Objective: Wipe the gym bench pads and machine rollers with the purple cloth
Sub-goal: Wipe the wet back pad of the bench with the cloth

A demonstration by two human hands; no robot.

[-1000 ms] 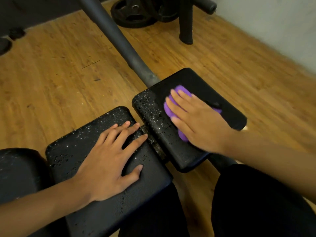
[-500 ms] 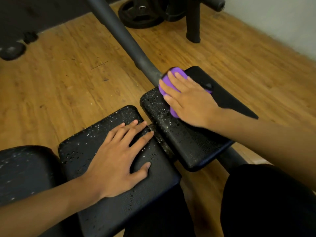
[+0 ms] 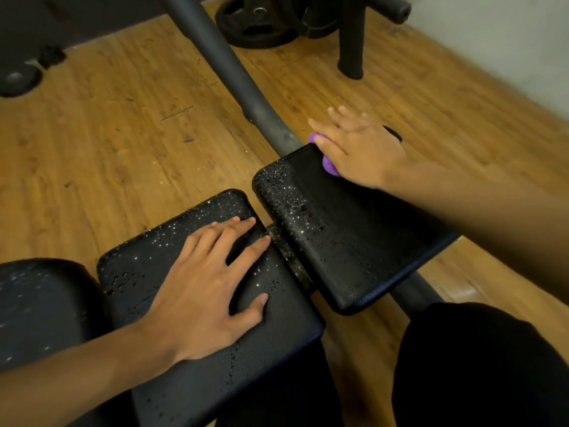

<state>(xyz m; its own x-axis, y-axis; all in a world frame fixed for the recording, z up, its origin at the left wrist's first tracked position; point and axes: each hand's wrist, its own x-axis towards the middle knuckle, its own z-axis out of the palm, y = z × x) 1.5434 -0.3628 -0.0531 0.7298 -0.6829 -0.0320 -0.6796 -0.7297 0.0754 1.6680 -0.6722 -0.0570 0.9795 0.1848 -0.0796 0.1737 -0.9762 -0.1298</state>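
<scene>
Moved: your right hand, fingers flat, pressing the purple cloth, now at the right pad's far edge; left hand flat, holding nothing, braces the adjoining pad; next, sweep back across the left-edge droplets.

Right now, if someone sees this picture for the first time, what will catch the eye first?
The purple cloth stands out most: the right hand presses it flat on the far end of the right pad. Next come the bright drops on the black pads, dense near the left hand, which rests flat on the middle pad.
</scene>
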